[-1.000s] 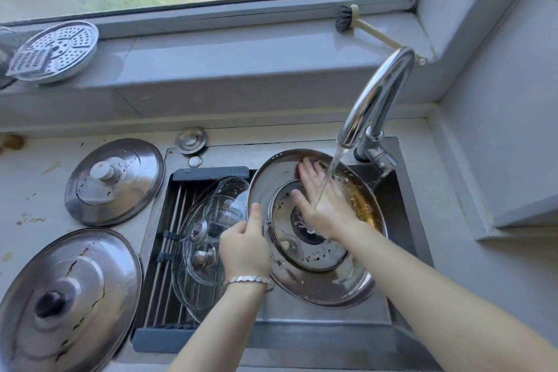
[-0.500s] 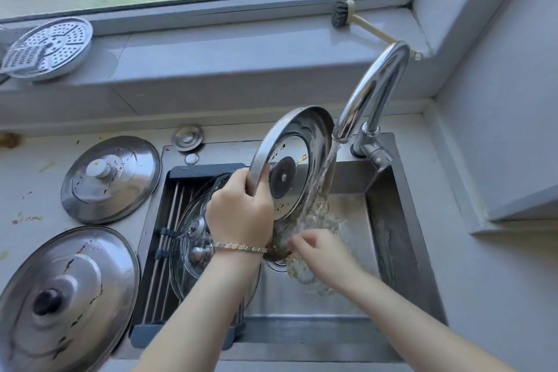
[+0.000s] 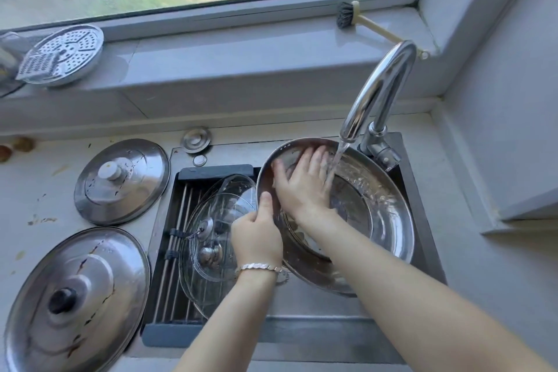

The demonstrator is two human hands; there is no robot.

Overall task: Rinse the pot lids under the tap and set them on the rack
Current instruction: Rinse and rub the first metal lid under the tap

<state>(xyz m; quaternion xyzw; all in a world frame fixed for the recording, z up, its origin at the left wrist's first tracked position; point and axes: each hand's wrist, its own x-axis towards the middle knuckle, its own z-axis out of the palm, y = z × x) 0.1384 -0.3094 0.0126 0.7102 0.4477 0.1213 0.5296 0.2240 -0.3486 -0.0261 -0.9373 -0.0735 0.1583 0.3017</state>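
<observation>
A large steel pot lid [image 3: 380,220] lies tilted over the sink with its hollow inside facing up, under the running tap [image 3: 377,93]. My left hand [image 3: 256,235] grips its left rim, thumb on the inner side. My right hand [image 3: 305,187] lies flat inside the lid with fingers spread, and the water stream hits beside the fingers. Two glass lids [image 3: 211,229] rest on the roll-up rack [image 3: 178,238] over the sink's left half.
Two steel lids sit on the counter at left, a smaller one [image 3: 120,181] and a big stained one [image 3: 75,299]. A small drain cap [image 3: 195,139] lies behind the sink. A steamer plate [image 3: 63,54] and a brush [image 3: 347,16] rest on the window sill.
The steel lid was turned up on edge with its knob side toward me, then laid back hollow side up. My right hand moved from below the lid onto its inside.
</observation>
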